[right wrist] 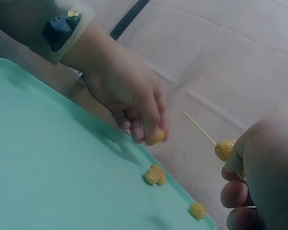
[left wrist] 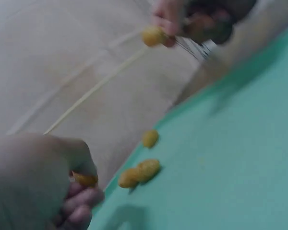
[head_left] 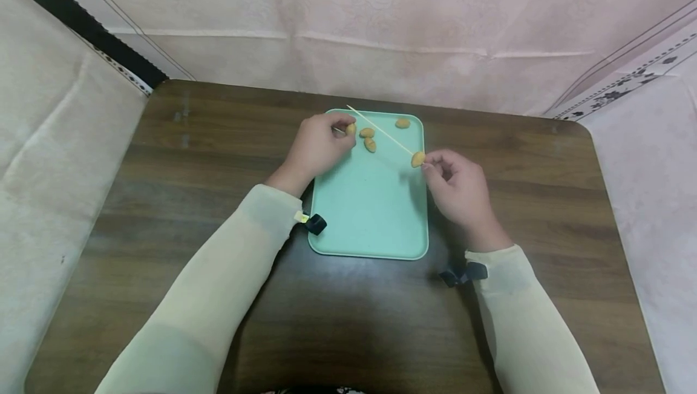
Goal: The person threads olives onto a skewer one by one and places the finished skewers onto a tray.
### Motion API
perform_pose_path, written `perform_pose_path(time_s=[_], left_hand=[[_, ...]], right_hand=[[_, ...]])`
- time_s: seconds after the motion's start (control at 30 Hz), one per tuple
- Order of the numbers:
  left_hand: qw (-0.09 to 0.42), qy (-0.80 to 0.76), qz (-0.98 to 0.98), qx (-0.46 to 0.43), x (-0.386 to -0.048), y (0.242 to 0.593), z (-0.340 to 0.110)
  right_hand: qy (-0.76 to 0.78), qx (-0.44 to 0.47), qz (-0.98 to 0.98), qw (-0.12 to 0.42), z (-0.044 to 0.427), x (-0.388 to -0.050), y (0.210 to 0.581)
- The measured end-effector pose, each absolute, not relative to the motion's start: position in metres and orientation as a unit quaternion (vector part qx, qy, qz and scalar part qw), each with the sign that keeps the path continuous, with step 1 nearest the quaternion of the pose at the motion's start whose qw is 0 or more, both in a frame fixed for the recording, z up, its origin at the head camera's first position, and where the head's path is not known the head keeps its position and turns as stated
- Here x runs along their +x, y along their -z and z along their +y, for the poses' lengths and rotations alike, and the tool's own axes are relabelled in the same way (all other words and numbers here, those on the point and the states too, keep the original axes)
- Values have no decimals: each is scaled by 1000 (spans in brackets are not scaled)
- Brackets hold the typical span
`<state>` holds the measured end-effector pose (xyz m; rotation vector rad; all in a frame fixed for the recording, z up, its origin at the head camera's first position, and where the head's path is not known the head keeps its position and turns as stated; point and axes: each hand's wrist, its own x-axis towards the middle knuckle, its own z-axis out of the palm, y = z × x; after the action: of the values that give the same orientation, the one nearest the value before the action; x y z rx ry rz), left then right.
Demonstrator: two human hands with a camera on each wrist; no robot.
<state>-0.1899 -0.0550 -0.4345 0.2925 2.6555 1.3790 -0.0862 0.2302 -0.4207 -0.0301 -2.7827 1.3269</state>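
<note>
The right hand (head_left: pixel 460 191) pinches a thin wooden skewer (head_left: pixel 381 131) just below a yellow-brown oval piece (head_left: pixel 417 159) threaded on it. From there the stick's bare end slants up and left over the green tray (head_left: pixel 370 212). Between thumb and fingertips the left hand (head_left: pixel 321 144) holds another such piece (head_left: pixel 351 129), above the tray's upper left edge; the right wrist view shows this piece (right wrist: pixel 156 137) too. Two pieces (head_left: pixel 367 132) lie touching on the tray, and a single one (head_left: pixel 403 123) lies near its top right corner.
The tray stands on a brown wooden table (head_left: pixel 218 140). Pale cloth (head_left: pixel 381 6) hangs behind the table and along both sides. Each sleeve cuff carries a small dark device, one (head_left: pixel 316 224) at the left wrist and one (head_left: pixel 464 273) at the right.
</note>
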Motion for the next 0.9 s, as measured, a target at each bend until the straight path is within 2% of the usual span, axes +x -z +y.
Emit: perform_pose_path(time_s=[0.43, 0.9], left_hand=[[107, -767, 633, 16, -159, 432, -64], [70, -874, 480, 35, -150, 448, -66]], right_hand=[[-417, 3, -909, 22, 232, -77, 409], [-403, 35, -915, 17, 235, -58, 401]])
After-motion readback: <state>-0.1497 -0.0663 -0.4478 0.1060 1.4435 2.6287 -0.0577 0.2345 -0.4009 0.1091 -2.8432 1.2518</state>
